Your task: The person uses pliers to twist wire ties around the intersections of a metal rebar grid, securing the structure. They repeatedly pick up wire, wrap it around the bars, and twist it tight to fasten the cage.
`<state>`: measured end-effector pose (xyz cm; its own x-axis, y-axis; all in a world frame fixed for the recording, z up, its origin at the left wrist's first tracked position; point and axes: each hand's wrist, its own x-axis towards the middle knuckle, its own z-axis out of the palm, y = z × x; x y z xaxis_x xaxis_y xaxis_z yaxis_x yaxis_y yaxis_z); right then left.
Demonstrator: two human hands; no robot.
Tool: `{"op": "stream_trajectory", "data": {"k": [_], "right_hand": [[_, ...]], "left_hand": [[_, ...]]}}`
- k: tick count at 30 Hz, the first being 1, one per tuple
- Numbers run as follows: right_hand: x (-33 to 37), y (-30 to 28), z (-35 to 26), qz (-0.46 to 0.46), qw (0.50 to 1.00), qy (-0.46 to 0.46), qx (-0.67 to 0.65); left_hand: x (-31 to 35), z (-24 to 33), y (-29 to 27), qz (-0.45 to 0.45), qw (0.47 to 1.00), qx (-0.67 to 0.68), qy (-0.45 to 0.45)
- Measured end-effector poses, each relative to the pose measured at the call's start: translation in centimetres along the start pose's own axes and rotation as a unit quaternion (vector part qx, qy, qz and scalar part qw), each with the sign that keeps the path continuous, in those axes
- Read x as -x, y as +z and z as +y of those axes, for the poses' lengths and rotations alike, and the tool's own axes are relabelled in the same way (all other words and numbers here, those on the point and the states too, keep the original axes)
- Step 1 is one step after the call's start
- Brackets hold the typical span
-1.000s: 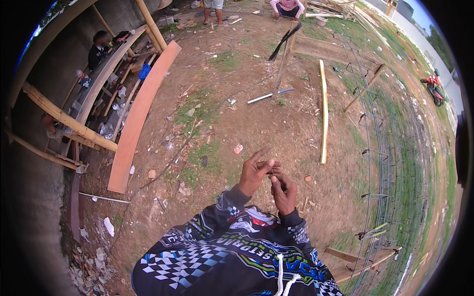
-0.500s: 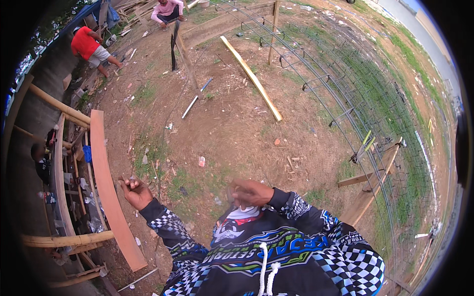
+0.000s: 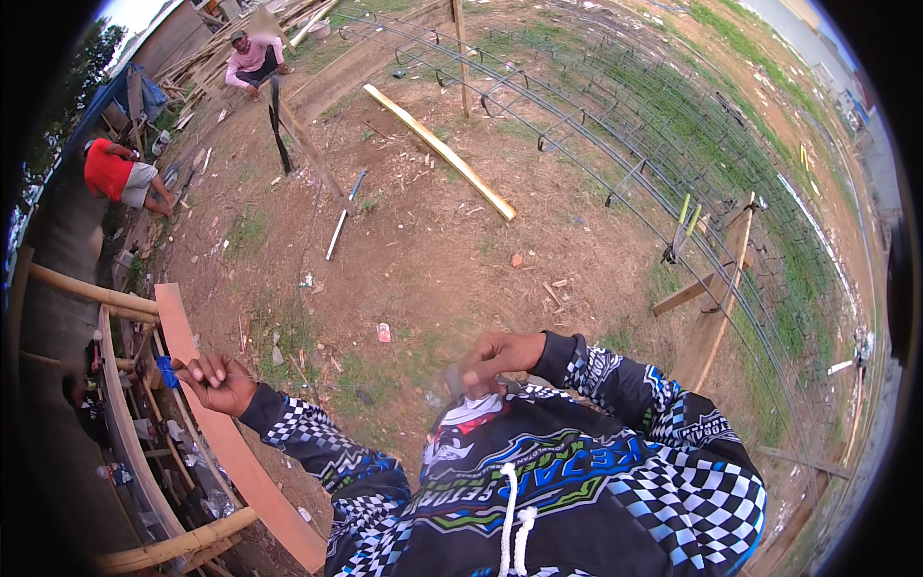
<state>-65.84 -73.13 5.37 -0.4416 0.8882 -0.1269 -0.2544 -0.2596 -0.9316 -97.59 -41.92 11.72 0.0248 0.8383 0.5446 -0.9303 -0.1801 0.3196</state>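
Note:
My left hand (image 3: 219,383) is held out over a long reddish-brown board (image 3: 245,471), its fingers loosely curled and slightly apart. I see nothing in it, and cannot tell whether it touches the board. Just beyond its fingertips is a small blue plastic piece (image 3: 167,372) by the bamboo frame. Close in front of my chest, my right hand (image 3: 497,361) is bent inward with its fingers closed. Blur around its fingertips hides whatever they might hold. Both arms wear dark sleeves with checkered patches.
A long steel rebar cage (image 3: 577,130) runs along the right, with yellow-green-handled cutters (image 3: 682,231) on it. A pale timber (image 3: 442,152) lies on the dirt. A person in red (image 3: 109,175) and a person in pink (image 3: 256,60) are at the far left. Bamboo poles (image 3: 91,290) stand left.
My view has turned, shifting the ground and workers leftward. My left hand has moved outward, over the board beside the blue plastic. My right hand stays near my chest.

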Motion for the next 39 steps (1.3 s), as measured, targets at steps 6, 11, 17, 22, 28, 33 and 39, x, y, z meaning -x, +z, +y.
{"op": "stream_trajectory", "data": {"k": [6, 11, 17, 22, 28, 33, 39], "right_hand": [[-2.8, 1.2, 0.5, -0.086, 0.994, -0.042, -0.06], [-2.2, 0.4, 0.6, 0.088, 0.992, -0.092, -0.006], [-2.5, 0.4, 0.8, 0.063, 0.992, -0.074, 0.075], [-3.4, 1.8, 0.9, 0.139, 0.978, -0.099, 0.121], [-5.5, 4.3, 3.2, 0.22, 0.929, -0.189, 0.232], [-5.7, 6.3, 2.5, 0.199, 0.965, -0.155, 0.077], [-0.2, 0.4, 2.4, 0.441, 0.816, -0.164, 0.338]], "left_hand": [[-5.7, -2.5, -2.5, -0.031, 0.991, 0.129, -0.017], [-7.6, -5.9, 0.0, -0.048, 0.99, 0.111, -0.069], [-10.3, -10.1, 0.8, -0.098, 0.978, 0.144, -0.117], [-12.9, -12.6, -1.3, -0.168, 0.958, 0.162, -0.168], [-13.1, -14.7, -0.5, -0.119, 0.967, 0.093, -0.205], [-14.7, -18.7, -2.7, -0.123, 0.945, 0.189, -0.237], [-10.1, -25.0, 2.4, -0.082, 0.934, -0.113, -0.33]]}}
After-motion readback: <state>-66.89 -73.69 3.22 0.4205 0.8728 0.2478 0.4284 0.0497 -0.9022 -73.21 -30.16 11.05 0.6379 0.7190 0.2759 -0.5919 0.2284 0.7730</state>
